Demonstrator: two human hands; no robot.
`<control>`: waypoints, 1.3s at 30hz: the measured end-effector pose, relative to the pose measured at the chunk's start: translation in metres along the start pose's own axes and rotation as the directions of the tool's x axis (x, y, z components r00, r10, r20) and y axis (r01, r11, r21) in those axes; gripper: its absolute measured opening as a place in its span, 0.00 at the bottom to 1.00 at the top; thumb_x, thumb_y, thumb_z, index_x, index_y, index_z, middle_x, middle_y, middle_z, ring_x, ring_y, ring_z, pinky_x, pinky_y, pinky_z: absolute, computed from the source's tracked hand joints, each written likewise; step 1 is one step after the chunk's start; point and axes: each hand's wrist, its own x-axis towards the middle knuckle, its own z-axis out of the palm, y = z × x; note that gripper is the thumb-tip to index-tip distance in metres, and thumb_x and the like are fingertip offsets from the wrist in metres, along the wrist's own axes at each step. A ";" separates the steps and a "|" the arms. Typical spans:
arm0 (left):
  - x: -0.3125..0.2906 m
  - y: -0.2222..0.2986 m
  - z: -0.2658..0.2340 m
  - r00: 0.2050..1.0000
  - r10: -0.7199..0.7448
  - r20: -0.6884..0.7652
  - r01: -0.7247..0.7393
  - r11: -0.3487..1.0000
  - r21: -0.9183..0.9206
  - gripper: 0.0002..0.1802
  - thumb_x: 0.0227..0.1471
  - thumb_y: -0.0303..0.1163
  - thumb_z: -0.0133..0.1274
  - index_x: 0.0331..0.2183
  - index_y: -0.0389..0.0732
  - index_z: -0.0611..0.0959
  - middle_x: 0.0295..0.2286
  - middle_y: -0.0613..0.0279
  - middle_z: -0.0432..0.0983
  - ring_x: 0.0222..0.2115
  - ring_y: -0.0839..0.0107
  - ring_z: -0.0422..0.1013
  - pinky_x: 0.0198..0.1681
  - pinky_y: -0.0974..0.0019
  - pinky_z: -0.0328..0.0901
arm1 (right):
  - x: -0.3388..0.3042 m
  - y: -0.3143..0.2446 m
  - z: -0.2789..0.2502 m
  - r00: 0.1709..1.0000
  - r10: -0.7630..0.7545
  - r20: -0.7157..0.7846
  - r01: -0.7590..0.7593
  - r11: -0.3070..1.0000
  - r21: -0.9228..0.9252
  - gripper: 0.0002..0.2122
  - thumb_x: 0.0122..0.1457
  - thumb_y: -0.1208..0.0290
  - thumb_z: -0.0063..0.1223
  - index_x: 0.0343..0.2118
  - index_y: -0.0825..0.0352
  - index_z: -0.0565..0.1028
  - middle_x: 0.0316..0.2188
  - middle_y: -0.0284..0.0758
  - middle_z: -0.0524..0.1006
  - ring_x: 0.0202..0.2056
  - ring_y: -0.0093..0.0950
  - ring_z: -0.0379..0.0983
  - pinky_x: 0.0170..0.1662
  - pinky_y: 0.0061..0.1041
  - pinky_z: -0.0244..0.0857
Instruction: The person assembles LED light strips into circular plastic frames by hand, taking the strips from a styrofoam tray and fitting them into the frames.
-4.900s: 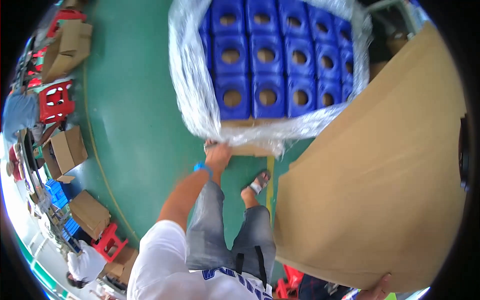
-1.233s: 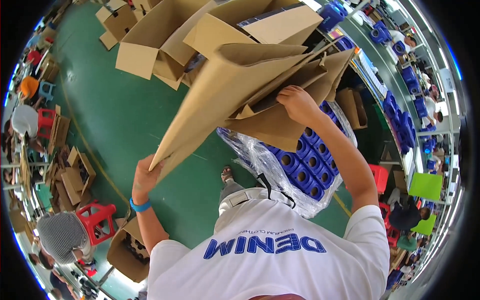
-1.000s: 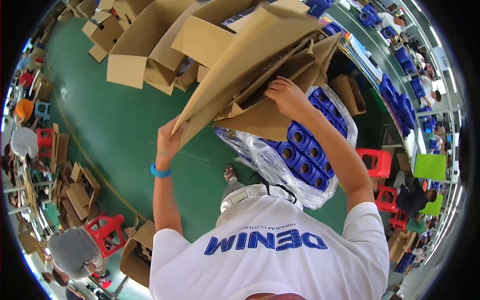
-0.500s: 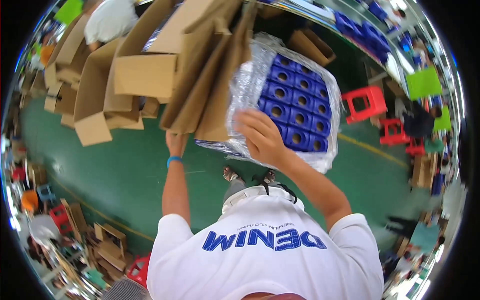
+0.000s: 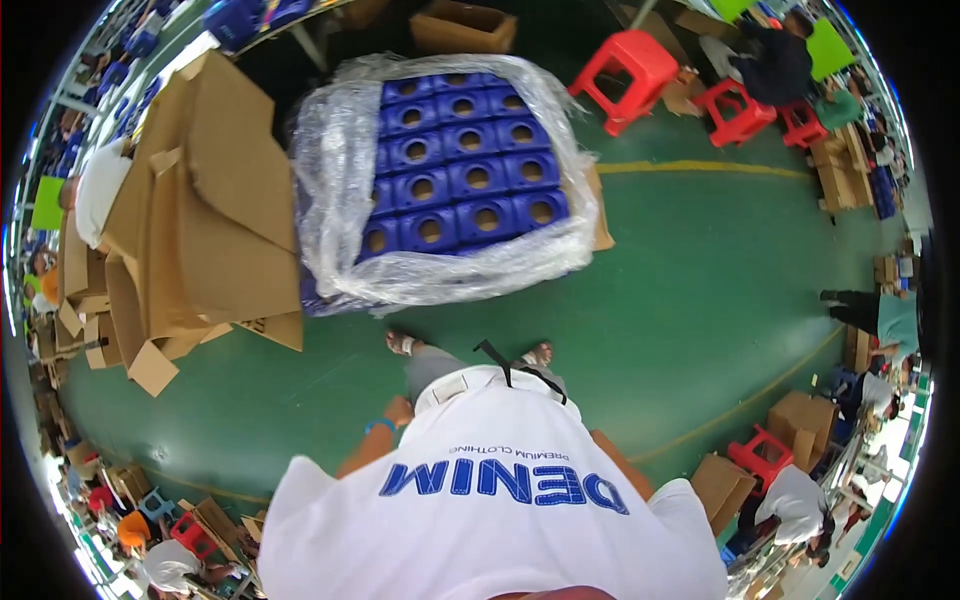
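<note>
Film-wrapped blue stack (image 5: 450, 186): upper centre of frame. Left hand (image 5: 399, 410) lower, left of centre; grip cannot be told. Right hand hidden. Judged between handlings; any grasp would need forward reach.

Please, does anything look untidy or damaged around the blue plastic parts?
The clear plastic wrap bunches loosely around the blue plastic parts, leaving their tops uncovered. Left of them, the folded cardboard looks piled crookedly, edges at mismatched angles.
</note>
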 end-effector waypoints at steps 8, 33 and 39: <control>0.039 0.266 -0.005 0.993 0.103 0.059 -0.080 0.949 -0.304 0.17 0.56 0.39 0.61 0.40 0.36 0.90 0.34 0.55 0.87 0.35 0.62 0.81 0.40 0.57 0.73 | 0.009 -0.113 -0.262 0.841 -0.024 -0.540 0.481 0.487 0.729 0.15 0.69 0.63 0.53 0.49 0.70 0.79 0.38 0.38 0.84 0.37 0.26 0.82 0.36 0.28 0.74; 0.366 0.988 -0.086 0.826 0.524 -0.211 -0.561 0.720 -0.409 0.18 0.61 0.39 0.56 0.41 0.33 0.87 0.30 0.60 0.84 0.33 0.68 0.79 0.41 0.61 0.73 | 0.093 0.211 -0.716 0.705 -0.247 -0.665 0.440 0.888 0.137 0.09 0.52 0.64 0.58 0.21 0.62 0.79 0.25 0.43 0.80 0.28 0.43 0.79 0.31 0.43 0.71; 0.445 0.874 -0.065 0.953 0.303 0.005 -0.236 0.732 0.640 0.16 0.59 0.35 0.48 0.32 0.36 0.88 0.34 0.46 0.85 0.38 0.45 0.81 0.43 0.47 0.74 | 0.124 0.145 -0.937 0.827 -0.094 -0.554 0.382 0.817 0.432 0.11 0.58 0.63 0.55 0.27 0.66 0.80 0.27 0.47 0.81 0.29 0.47 0.79 0.32 0.45 0.71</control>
